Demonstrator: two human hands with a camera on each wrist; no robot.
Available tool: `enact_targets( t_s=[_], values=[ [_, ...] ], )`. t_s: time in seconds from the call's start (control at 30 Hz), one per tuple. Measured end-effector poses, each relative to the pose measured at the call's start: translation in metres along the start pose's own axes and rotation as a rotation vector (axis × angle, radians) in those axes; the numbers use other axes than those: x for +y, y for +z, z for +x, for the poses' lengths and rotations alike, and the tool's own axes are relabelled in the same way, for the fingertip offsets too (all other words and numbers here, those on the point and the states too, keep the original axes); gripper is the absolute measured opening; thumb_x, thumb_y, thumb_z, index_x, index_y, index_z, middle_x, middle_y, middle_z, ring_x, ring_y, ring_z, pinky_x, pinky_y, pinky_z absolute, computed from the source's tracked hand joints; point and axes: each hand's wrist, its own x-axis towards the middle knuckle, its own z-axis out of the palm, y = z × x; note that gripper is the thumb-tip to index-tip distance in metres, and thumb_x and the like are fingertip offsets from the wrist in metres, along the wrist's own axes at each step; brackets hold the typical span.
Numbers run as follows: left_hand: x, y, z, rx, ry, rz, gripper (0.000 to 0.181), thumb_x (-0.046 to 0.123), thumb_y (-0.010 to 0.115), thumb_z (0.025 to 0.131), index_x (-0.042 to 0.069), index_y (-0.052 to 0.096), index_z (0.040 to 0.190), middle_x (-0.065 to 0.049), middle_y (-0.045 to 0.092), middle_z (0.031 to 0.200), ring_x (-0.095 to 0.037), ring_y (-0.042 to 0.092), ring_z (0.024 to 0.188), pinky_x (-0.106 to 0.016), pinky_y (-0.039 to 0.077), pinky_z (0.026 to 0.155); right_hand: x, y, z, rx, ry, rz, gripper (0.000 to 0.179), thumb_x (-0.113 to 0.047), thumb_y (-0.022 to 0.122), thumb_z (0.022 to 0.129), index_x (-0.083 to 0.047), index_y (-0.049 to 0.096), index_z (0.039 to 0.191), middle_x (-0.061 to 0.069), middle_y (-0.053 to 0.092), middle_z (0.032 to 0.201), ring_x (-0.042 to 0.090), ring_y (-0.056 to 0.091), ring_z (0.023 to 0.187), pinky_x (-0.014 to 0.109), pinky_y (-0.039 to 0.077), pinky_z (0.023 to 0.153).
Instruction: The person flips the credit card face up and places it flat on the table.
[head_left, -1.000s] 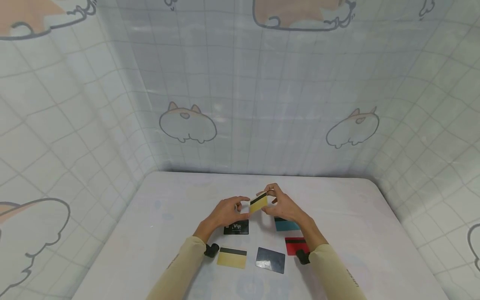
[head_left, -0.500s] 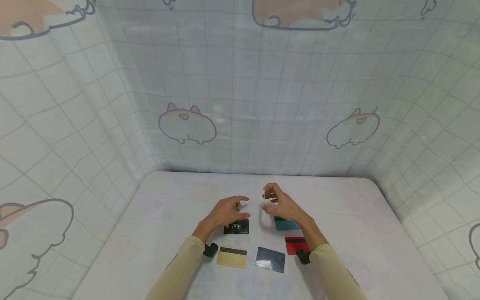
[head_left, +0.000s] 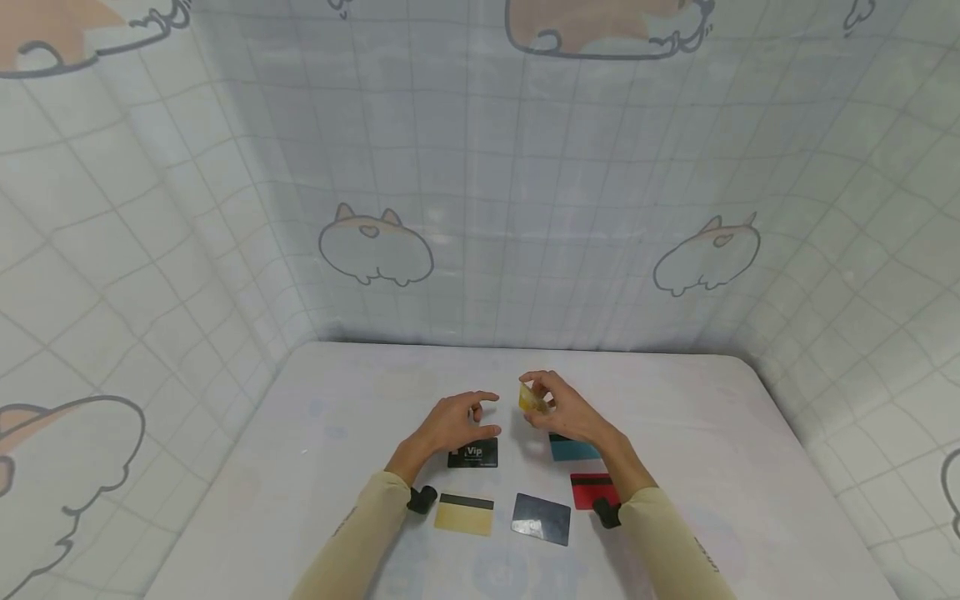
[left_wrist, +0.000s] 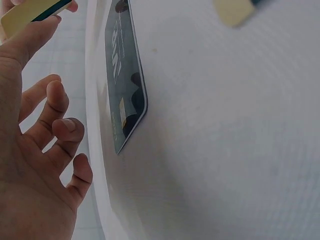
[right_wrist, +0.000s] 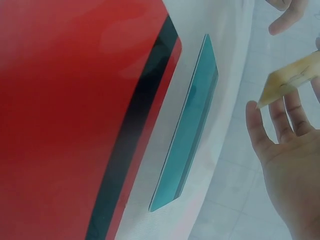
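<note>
My right hand [head_left: 567, 410] pinches a gold card [head_left: 529, 398] by its edges between fingertips and thumb, raised above the table. In the right wrist view the card's [right_wrist: 295, 74] plain-looking gold face shows markings, too faint to read. To its left, my left hand [head_left: 453, 422] hovers with thumb and index finger spread, a gap between it and the card. Below the left hand lies a black card [head_left: 476, 455] printed "Vip". A teal card [head_left: 573, 450] with a dark stripe lies partly behind the right hand.
On the white table [head_left: 345, 467], nearer my body, lie a second gold card [head_left: 463, 520] with a black stripe, a dark grey card [head_left: 541, 520] and a red card [head_left: 589, 490], partly covered by the right wrist. A patterned curtain [head_left: 495, 208] encloses the back and sides.
Earlier both hands touched the gold card, its black stripe facing me. The left fingers have let go. The right hand has turned the card through edge-on to its other face.
</note>
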Motion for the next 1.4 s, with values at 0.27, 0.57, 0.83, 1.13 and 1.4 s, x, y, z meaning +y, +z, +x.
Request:
enact_targets(
  t_s=[0.27,0.57,0.83,1.13,1.4],
  values=[
    [-0.001,0.000,0.001,-0.003,-0.013,-0.001,0.061,0.055,0.074,0.086,0.028,0.060,0.138,0.010,0.058,0.086,-0.006,0.051,0.069,-0.029,0.044,0.072,0.001,0.002,0.000,-0.002,0.040,-0.079,0.058,-0.029,0.078,0.083,-0.024,0.056,0.137,-0.002,0.054,0.116,0.018,0.053,0.106,0.043,0.048,0.092],
    [0.000,0.000,0.002,-0.010,-0.015,0.001,0.060,0.055,0.074,0.086,0.030,0.059,0.139,0.009,0.059,0.087,-0.007,0.052,0.071,-0.030,0.045,0.073,0.000,0.003,0.002,-0.027,0.012,-0.179,0.053,-0.029,0.079,0.084,-0.021,0.063,0.133,-0.002,0.055,0.119,0.018,0.052,0.109,0.045,0.047,0.094],
    [0.001,0.000,0.005,0.011,0.044,-0.008,0.062,0.053,0.075,0.086,0.026,0.058,0.140,0.011,0.056,0.084,-0.008,0.051,0.073,-0.030,0.044,0.072,-0.005,0.007,0.003,-0.078,-0.004,-0.280,0.053,-0.032,0.078,0.086,-0.021,0.062,0.136,0.000,0.054,0.124,0.018,0.050,0.110,0.042,0.049,0.092],
    [0.002,0.003,0.007,0.007,0.071,0.003,0.061,0.054,0.075,0.086,0.028,0.058,0.139,0.011,0.058,0.084,-0.005,0.046,0.060,-0.028,0.044,0.068,-0.004,0.013,0.002,-0.103,-0.012,-0.341,0.054,-0.037,0.077,0.086,-0.022,0.062,0.136,-0.003,0.053,0.122,0.014,0.050,0.106,0.039,0.049,0.091],
    [0.006,0.002,0.006,-0.002,0.089,0.028,0.059,0.051,0.076,0.086,0.029,0.059,0.138,0.011,0.058,0.086,-0.005,0.046,0.062,-0.028,0.044,0.068,-0.004,0.018,0.002,-0.130,-0.007,-0.369,0.057,-0.039,0.077,0.086,-0.022,0.061,0.137,-0.004,0.053,0.122,0.012,0.050,0.105,0.035,0.049,0.088]
  ],
)
